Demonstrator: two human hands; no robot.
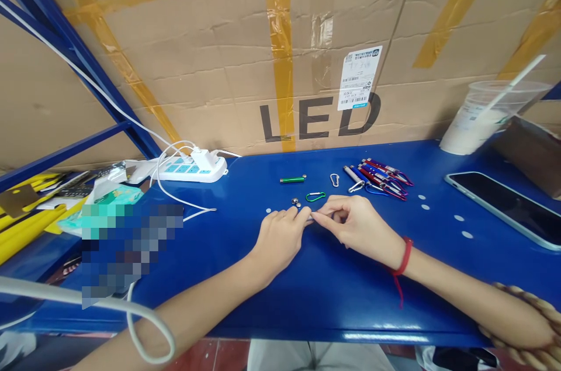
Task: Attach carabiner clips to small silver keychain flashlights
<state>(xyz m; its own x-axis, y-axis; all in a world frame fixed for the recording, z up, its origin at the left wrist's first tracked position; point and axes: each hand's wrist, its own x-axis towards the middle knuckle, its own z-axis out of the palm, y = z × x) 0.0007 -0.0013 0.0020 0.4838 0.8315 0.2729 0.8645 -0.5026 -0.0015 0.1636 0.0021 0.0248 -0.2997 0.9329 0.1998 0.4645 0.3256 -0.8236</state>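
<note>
My left hand (280, 238) and my right hand (350, 222) meet fingertip to fingertip on the blue table (307, 295), pinching a small silver part (310, 217) between them. Just beyond the fingers lie small round metal pieces (297, 203) and a green carabiner clip (315, 196). Farther back rests a green cylinder, a small flashlight body (292, 179). A silver carabiner (335, 179) lies to its right. A red cord is tied around my right wrist.
A pile of red and blue keychain flashlights (379, 178) lies at the back right. A phone (508, 204) and a plastic cup (486, 117) sit at far right. A white power strip (190, 167) with cables is at the back left. Small round discs (458, 218) dot the table.
</note>
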